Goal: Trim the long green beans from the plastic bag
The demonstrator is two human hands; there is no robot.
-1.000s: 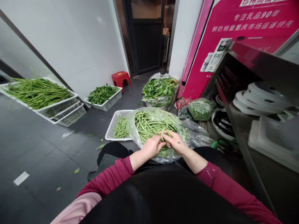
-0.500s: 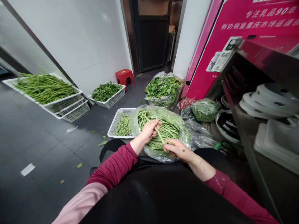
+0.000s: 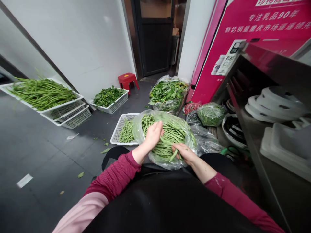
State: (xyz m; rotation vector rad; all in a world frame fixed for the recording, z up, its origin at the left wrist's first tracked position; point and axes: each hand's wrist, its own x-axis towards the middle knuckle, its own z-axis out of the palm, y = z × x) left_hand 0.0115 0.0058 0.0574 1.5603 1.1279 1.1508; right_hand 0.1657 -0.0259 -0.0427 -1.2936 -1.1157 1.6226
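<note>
In front of my lap, a clear plastic bag [image 3: 139,127] lies open, full of long green beans [image 3: 178,129]. My left hand [image 3: 153,135] is closed above the beans, its fingers pinching one end of a green bean [image 3: 166,142]. That bean runs across to my right hand [image 3: 184,153], which is closed around it at the near side of the bag. A bean end [image 3: 174,155] sticks out below the right fingers. Just left of the bag, short bean pieces [image 3: 126,131] lie in a white perforated basket [image 3: 116,132].
Stacked white baskets [image 3: 76,118] with long green stems stand at left. Farther back are a basket of leafy greens [image 3: 119,104], a red stool [image 3: 128,80] and a bag of leaves [image 3: 168,92]. A metal shelf [image 3: 255,142] with white containers borders the right side.
My left hand has risen slightly and turned, its fingers curling in. My right hand has shifted a little left. The bean between them now lies flatter, and the view has moved slightly right.
</note>
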